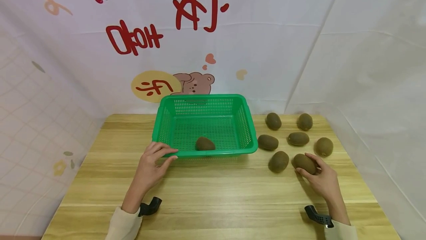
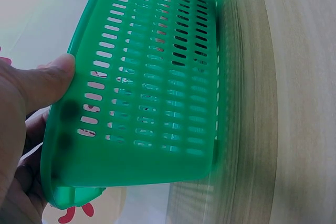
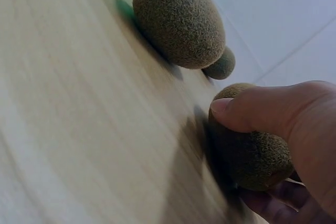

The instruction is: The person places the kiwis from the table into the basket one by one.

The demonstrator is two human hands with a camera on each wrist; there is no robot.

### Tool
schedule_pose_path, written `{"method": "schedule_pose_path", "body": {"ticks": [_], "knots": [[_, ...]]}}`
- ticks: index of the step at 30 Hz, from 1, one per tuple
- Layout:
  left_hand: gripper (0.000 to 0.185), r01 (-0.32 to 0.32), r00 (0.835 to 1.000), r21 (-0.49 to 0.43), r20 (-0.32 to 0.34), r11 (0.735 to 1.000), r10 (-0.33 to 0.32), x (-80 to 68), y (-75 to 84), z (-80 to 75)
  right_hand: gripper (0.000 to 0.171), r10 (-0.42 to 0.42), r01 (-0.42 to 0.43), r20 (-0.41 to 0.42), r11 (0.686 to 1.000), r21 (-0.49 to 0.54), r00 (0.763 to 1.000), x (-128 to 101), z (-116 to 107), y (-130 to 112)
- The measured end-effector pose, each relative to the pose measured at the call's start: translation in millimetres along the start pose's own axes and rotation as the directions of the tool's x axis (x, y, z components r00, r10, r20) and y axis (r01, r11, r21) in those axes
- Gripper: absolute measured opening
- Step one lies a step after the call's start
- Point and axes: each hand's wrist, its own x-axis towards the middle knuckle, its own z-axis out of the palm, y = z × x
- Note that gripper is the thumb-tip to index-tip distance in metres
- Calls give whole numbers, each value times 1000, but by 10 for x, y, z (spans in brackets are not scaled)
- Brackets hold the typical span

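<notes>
A green plastic basket (image 1: pixel 206 154) with slotted walls stands at the back middle of the wooden table. One brown kiwi (image 1: pixel 205 144) lies inside it near the front wall. My left hand (image 1: pixel 154 164) grips the basket's front left rim, thumb outside and fingers over the edge; the left wrist view shows the thumb (image 2: pixel 62 72) on the outer wall. At the right, my right hand (image 1: pixel 321 179) holds a kiwi (image 1: pixel 303 163) between thumb and fingers, close over the table. In the right wrist view this kiwi (image 3: pixel 252 156) is partly covered by the thumb.
Several loose kiwis lie right of the basket, among them one (image 1: pixel 278 161) beside the held kiwi and one (image 1: pixel 324 146) behind the right hand. Another kiwi (image 1: pixel 268 142) sits close to the basket's right side. A printed white cloth (image 1: pixel 266 47) hangs behind the table (image 1: pixel 226 203).
</notes>
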Motion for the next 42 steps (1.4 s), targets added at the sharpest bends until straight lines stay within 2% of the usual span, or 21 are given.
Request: {"method": "schedule_pose_path", "body": {"ticks": [8, 13, 21, 27, 34, 42], "knots": [[28, -20, 1000, 7, -17, 1000, 20, 15, 12, 10, 67, 0, 0, -4, 1000, 9, 1000, 8, -11, -35], [27, -3, 1000, 7, -6, 1000, 3, 12, 17, -2, 67, -6, 6, -9, 1000, 20, 1000, 23, -24, -73], [23, 34, 999, 1, 22, 999, -34, -10, 19, -14, 66, -56, 56, -56, 998, 7, 997, 63, -38, -182], [27, -3, 1000, 6, -5, 1000, 3, -1, -2, 9, 62, -92, 95, -85, 995, 30, 992, 85, -29, -321], [23, 26, 1000, 2, 16, 1000, -26, -3, 0, 14, 62, -118, 123, -71, 991, 57, 990, 132, -9, -497], [26, -8, 1000, 8, -13, 1000, 8, 17, -10, 30, 59, -206, 217, -94, 969, 115, 974, 224, 61, -676]]}}
